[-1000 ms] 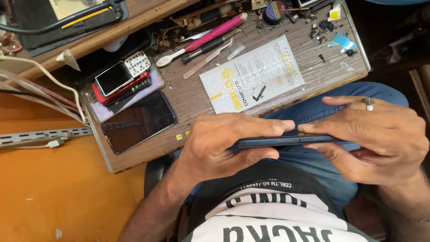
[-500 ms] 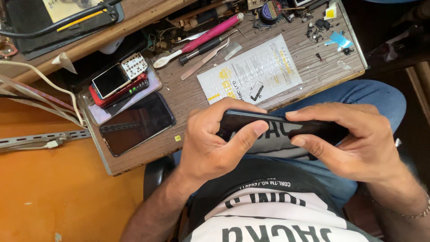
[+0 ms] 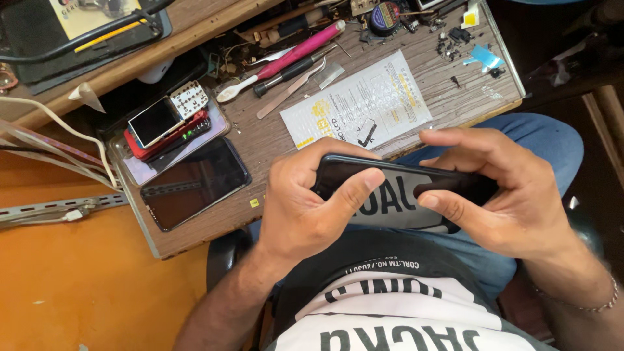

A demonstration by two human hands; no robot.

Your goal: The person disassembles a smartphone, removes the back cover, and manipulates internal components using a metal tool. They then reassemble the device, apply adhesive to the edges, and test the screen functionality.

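Above the lap, in the head view, a dark smartphone (image 3: 403, 188) is being held lengthwise between both hands, just in front of the near edge of the wooden surface (image 3: 260, 140). It is being clasped at one end by the left hand (image 3: 312, 201), whose thumb is being pressed across the glossy screen while the other fingers are being curled around the far edge. The opposite end is being gripped by the right hand (image 3: 500, 195), with the thumb laid on the screen and the fingers hooked over the top edge; both grips are closed on the phone. The phone is being kept slightly tilted, clear of the surface.

On the surface, a white printed packet (image 3: 357, 110) is lying just beyond the phone. A pink-handled tool (image 3: 305, 47) and a white toothbrush (image 3: 244, 88) are resting farther back. To the left, a large black phone (image 3: 195, 183) is lying flat, with a small red keypad phone (image 3: 166, 123) stacked beside it.
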